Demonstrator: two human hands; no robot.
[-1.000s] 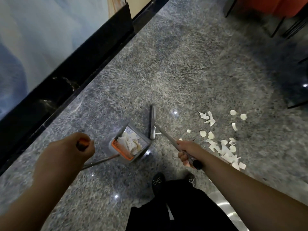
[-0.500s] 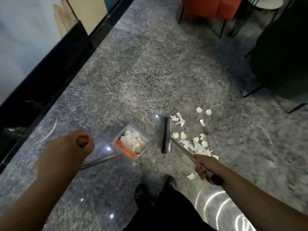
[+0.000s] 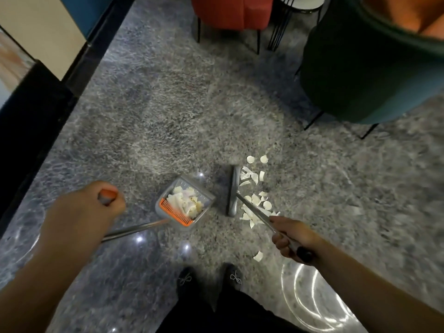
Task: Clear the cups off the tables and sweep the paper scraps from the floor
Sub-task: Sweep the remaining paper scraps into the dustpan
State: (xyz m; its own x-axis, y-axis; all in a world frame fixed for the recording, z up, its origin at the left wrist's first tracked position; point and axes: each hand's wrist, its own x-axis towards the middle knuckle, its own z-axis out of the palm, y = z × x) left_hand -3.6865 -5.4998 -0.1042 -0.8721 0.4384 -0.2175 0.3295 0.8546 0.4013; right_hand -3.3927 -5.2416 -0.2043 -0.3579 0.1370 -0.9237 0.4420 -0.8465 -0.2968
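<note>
My left hand (image 3: 84, 210) grips the orange-tipped end of the dustpan's long metal handle. The grey dustpan (image 3: 185, 203) with an orange comb edge stands on the floor and holds a heap of white paper scraps. My right hand (image 3: 292, 237) grips the broom's metal handle near its black end. The grey broom head (image 3: 234, 191) lies on the floor just right of the dustpan. Several white paper scraps (image 3: 254, 186) lie to the right of the broom head. One stray scrap (image 3: 258, 256) lies close to my feet.
A red chair (image 3: 230, 13) and a dark green armchair (image 3: 365, 68) stand at the back right on thin black legs. A black plinth (image 3: 31, 121) runs along the left. My black shoes (image 3: 209, 280) are at the bottom centre on the grey speckled floor.
The broom head has swung from beside the dustpan over to the left edge of the scrap pile. The view has shifted so the chairs show. The dustpan has stayed put.
</note>
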